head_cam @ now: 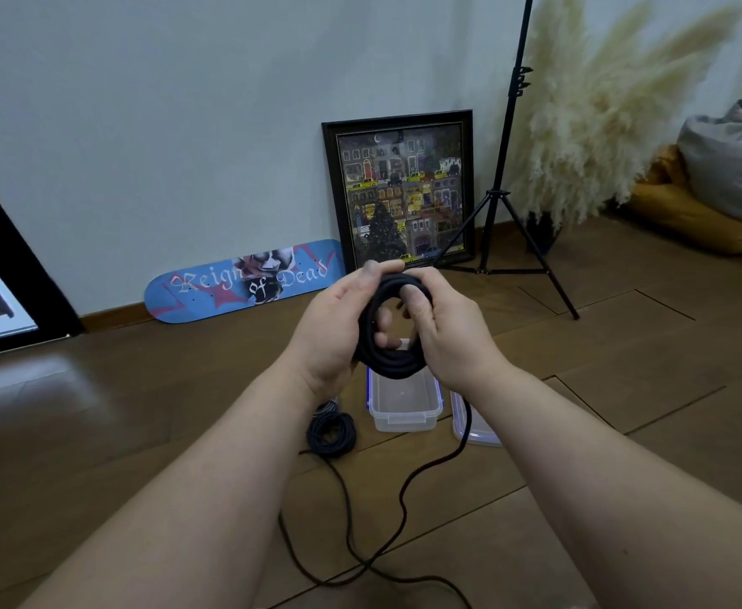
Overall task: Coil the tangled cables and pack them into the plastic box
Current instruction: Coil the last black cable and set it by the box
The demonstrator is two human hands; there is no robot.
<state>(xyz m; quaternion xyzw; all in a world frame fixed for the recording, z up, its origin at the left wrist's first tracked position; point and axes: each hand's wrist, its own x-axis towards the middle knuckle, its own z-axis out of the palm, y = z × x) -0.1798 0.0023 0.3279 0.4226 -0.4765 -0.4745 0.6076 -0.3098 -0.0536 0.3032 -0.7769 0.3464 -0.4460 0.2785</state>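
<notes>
Both my hands hold a thick black cable coil point(389, 362) up in front of me, above the box. My left hand point(338, 327) grips the coil's left side with fingers through the ring. My right hand point(444, 331) grips its right side, thumb over the top strands. The coil's loose tail point(409, 481) drops past my right wrist and snakes over the floor. A clear plastic box point(404, 413) with blue latches stands open on the wooden floor. Its lid point(477, 435) lies to the right. A thinner dark cable bundle point(332, 432) lies left of the box.
A blue skateboard deck point(246, 281) and a framed picture point(404, 191) lean on the wall behind. A black tripod stand point(510, 204), pampas grass point(602, 107) and cushions point(712, 200) fill the right. A dark frame point(4, 265) stands at far left.
</notes>
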